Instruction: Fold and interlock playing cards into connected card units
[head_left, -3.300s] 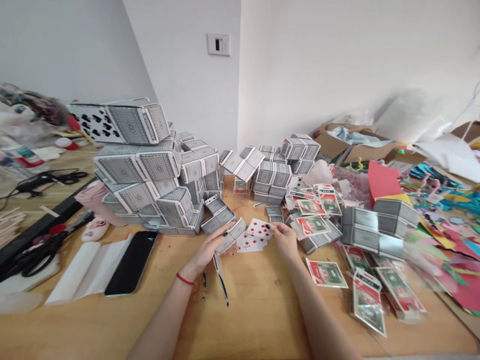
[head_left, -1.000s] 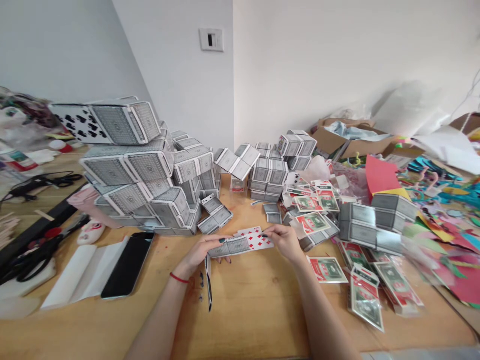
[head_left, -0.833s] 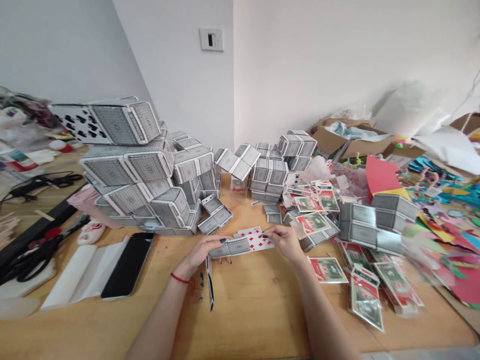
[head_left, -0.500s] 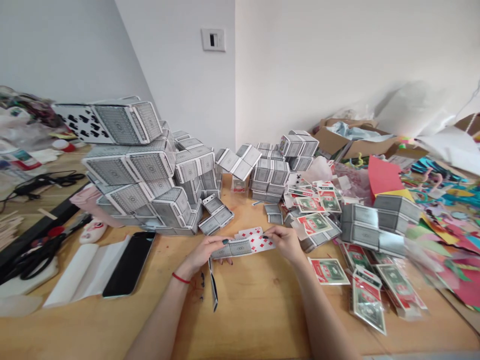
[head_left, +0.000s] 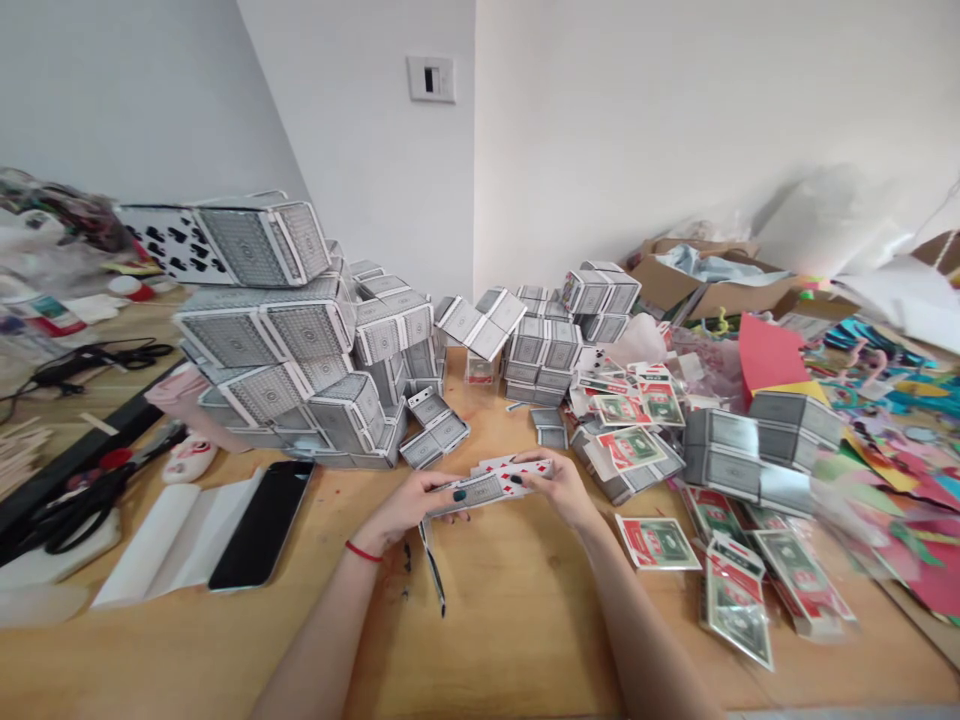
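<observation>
Both of my hands hold a small fan of playing cards point(head_left: 491, 487) just above the wooden table point(head_left: 495, 620). My left hand point(head_left: 409, 503) pinches the grey-backed end, thumb on top. At the other end, my right hand point(head_left: 553, 485) grips the red diamond faces with fingers curled over them. One more card point(head_left: 433, 553) hangs edge-on below my left hand. A big heap of cubes made of folded grey-backed cards point(head_left: 300, 340) rises just beyond my hands.
A black phone point(head_left: 262, 523) and white folded paper point(head_left: 176, 535) lie to the left, with black scissors point(head_left: 64, 510) further left. Card packs in red and green wrappers point(head_left: 739, 590) and coloured paper scraps point(head_left: 892, 440) crowd the right side. Cardboard boxes point(head_left: 697, 275) sit at the back.
The fan of cards has been squeezed narrower. My right hand has slid left over the diamond faces, and the card hanging under my left hand has swung slightly.
</observation>
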